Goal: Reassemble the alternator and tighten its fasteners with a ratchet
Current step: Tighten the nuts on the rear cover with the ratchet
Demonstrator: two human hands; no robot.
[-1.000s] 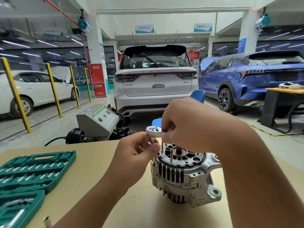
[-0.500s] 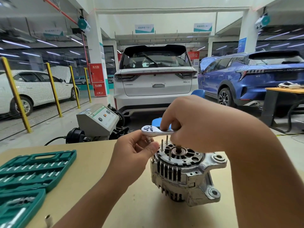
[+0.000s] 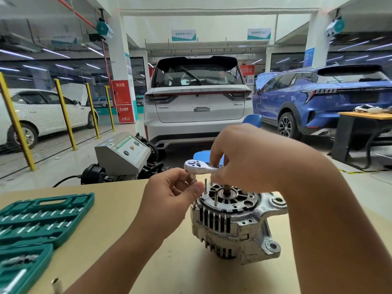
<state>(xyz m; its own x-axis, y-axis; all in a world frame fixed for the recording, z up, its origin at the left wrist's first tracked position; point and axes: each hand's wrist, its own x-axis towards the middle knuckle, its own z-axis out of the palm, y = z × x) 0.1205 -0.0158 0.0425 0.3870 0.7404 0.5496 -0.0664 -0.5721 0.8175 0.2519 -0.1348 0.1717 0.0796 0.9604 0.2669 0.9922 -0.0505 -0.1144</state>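
While the alternator (image 3: 237, 221) sits upright on the tan table (image 3: 110, 209), right of centre, studs pointing up, the ratchet (image 3: 200, 167) swings: a second ago its head sat close over the near-left studs, now it points further left and the handle lies flatter. That looks like a tightening stroke on a fastener at the housing's left edge. The right hand (image 3: 248, 158) grips the handle, fingers curled round it. The left hand (image 3: 174, 194) pinches something beneath the ratchet head, probably the socket, though it's hidden. Off to the left lies the open green socket case (image 3: 42, 217).
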